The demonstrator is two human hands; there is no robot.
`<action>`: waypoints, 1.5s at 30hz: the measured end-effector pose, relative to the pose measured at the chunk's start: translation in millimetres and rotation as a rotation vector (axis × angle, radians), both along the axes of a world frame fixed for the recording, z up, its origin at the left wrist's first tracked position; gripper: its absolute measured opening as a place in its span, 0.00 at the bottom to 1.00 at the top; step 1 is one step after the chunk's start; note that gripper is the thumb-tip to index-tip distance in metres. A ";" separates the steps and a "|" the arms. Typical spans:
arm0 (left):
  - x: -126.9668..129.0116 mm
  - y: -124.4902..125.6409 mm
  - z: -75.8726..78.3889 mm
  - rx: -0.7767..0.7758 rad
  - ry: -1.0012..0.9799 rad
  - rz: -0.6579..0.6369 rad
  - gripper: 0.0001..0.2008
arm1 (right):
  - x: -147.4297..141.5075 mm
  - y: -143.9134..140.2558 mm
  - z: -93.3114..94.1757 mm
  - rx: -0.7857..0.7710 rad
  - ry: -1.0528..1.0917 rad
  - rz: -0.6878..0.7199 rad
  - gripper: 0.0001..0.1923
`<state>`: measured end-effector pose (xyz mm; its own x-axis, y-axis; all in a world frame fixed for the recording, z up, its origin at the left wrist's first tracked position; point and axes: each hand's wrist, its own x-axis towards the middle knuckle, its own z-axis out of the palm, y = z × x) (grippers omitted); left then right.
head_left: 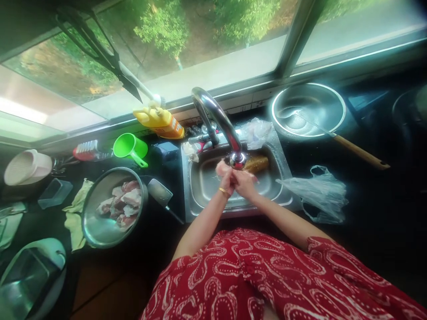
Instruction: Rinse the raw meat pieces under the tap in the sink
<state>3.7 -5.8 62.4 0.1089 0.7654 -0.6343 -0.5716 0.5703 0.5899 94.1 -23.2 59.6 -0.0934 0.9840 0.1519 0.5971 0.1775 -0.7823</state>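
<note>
The left hand (226,177) and right hand (244,182) are pressed together, fingers folded over one another with nothing visible between them, directly under the faucet (220,122) spout above the steel sink (203,184). On the dark worktop (367,209) left of the sink lie a cleaver (160,193) and a metal bowl of raw meat (115,206); a crumpled plastic bag (316,191) lies right.

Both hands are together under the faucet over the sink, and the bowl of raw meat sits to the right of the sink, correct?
Not quite: the head view shows the bowl of raw meat left of the sink. Both hands, left and right, are together under the faucet.
</note>
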 end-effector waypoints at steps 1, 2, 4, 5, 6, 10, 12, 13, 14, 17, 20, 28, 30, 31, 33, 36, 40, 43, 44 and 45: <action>-2.8 4.0 0.1 -0.042 -0.065 0.039 0.08 | -1.8 -4.3 -0.6 0.078 -0.054 0.079 0.24; -6.9 7.6 0.6 -0.071 -0.110 0.070 0.07 | -2.1 -9.3 -2.8 0.135 -0.097 0.149 0.28; -17.9 11.3 1.9 -0.092 -0.173 0.108 0.08 | 3.7 -19.3 -11.5 0.153 -0.173 0.238 0.31; -24.3 11.0 2.7 -0.080 -0.194 0.120 0.09 | 10.1 -23.5 -17.5 0.107 -0.203 0.244 0.31; -30.8 9.6 3.6 -0.062 -0.209 0.131 0.11 | 18.2 -26.6 -23.9 0.017 -0.225 0.222 0.31; -52.3 3.5 9.1 -0.036 -0.204 0.153 0.13 | 50.1 -24.4 -42.6 -0.575 -0.096 -0.033 0.40; -57.5 3.6 12.3 -0.036 -0.215 0.144 0.15 | 53.1 -16.6 -41.1 -0.827 0.187 -0.162 0.42; -58.8 4.1 13.8 -0.017 -0.226 0.138 0.15 | 49.9 -12.6 -37.1 -0.935 0.387 -0.205 0.40; -59.4 4.6 15.2 0.009 -0.237 0.131 0.16 | 44.0 -9.1 -31.5 -1.041 0.603 -0.222 0.36; -60.7 4.7 17.9 0.083 -0.256 0.102 0.18 | 17.4 -4.0 -10.7 -1.221 1.187 -0.139 0.28; -64.5 4.1 17.0 0.060 -0.242 0.057 0.21 | -5.1 -4.5 6.4 -1.121 1.483 -0.152 0.13; -55.6 6.7 0.7 0.008 -0.061 -0.047 0.14 | -6.3 8.6 20.7 -1.009 1.533 -0.189 0.07; -49.0 6.6 -3.5 -0.062 -0.038 -0.090 0.14 | -1.1 13.3 18.9 -0.934 1.494 -0.274 0.06; -46.2 6.4 -5.5 -0.107 -0.019 -0.118 0.13 | 2.3 15.0 17.9 -0.908 1.486 -0.348 0.05; -41.2 5.6 -8.9 -0.187 0.050 -0.196 0.12 | 10.4 16.7 16.7 -0.894 1.485 -0.490 0.03; -33.7 3.1 -10.2 -0.126 0.364 -0.164 0.16 | 22.5 16.0 18.2 -0.891 1.518 -0.620 0.04; -21.1 -3.9 -0.2 0.395 0.791 -0.097 0.10 | 30.7 13.7 21.3 -0.864 1.561 -0.747 0.05; -11.8 -9.9 10.4 0.576 0.882 -0.305 0.04 | 30.7 11.2 20.2 -0.886 1.565 -0.757 0.05; -9.3 -11.3 13.1 0.580 0.905 -0.338 0.05 | 30.1 10.2 19.2 -0.897 1.563 -0.745 0.05; -7.4 -12.2 15.1 0.573 0.927 -0.353 0.05 | 29.2 9.2 18.1 -0.902 1.563 -0.730 0.05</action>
